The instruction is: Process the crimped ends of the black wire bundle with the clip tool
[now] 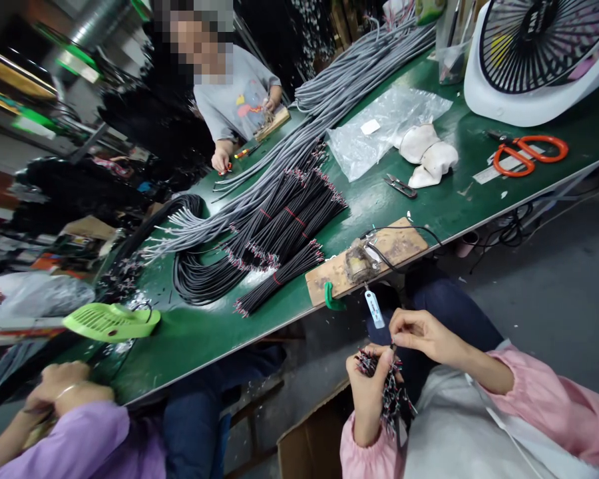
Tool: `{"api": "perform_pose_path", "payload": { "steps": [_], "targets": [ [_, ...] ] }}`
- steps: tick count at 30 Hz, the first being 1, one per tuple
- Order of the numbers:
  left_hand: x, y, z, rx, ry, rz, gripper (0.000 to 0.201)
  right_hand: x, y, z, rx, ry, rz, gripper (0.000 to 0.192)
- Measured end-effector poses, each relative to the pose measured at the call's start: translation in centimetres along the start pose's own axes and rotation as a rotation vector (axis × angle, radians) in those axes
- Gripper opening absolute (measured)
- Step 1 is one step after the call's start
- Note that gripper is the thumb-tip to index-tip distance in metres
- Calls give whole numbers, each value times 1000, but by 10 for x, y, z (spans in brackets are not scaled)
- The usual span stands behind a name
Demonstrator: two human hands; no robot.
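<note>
A wire bundle (387, 389) is gripped upright in the left hand (367, 392), below the wood jig (367, 259) at the bench (429, 206) edge. One wire end is pinched by the right hand (422, 332) fingertips at the bundle's top. Bundle best kept clenched so ends stay level; single strands are better separated cleanly. Black cables (279, 233) lie left of the jig, clippers (400, 186) beyond it.

- Green table (409, 206) top
- Black cables (284, 219) with red bands, mid-table; grey cables (329, 100) stretching far
- Orange-handled scissors (529, 154) at right
- White fan (534, 60) with black grille, far right
- Lime-green tray (110, 321) at near left
- Pink sleeves (554, 399) on near arms
- Brown wooden board (369, 259) at table edge
</note>
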State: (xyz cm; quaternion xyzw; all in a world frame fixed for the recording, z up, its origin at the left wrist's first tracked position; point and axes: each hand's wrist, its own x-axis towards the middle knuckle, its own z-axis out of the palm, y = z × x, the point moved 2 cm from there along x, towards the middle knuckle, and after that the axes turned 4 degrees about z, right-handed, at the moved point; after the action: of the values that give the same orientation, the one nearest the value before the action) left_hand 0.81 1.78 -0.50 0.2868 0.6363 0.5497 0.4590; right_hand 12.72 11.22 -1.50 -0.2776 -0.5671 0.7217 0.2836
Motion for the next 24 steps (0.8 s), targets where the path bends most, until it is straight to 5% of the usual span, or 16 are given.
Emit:
{"api": "perform_pose_path", "payload": {
  "steps": [5, 9, 14, 24],
  "targets": [
    [2, 7, -9, 92, 42, 150, 14, 31, -4, 2, 147, 93, 69, 34],
    [6, 13, -15, 160, 138, 242, 13, 52, -6, 12, 244, 28, 116, 44],
    [12, 18, -11, 155, 183, 211, 20, 54, -3, 20, 585, -57, 189, 43],
    [16, 11, -6, 109, 81, 92, 20, 45, 13, 19, 816, -149, 281, 46]
  ]
}}
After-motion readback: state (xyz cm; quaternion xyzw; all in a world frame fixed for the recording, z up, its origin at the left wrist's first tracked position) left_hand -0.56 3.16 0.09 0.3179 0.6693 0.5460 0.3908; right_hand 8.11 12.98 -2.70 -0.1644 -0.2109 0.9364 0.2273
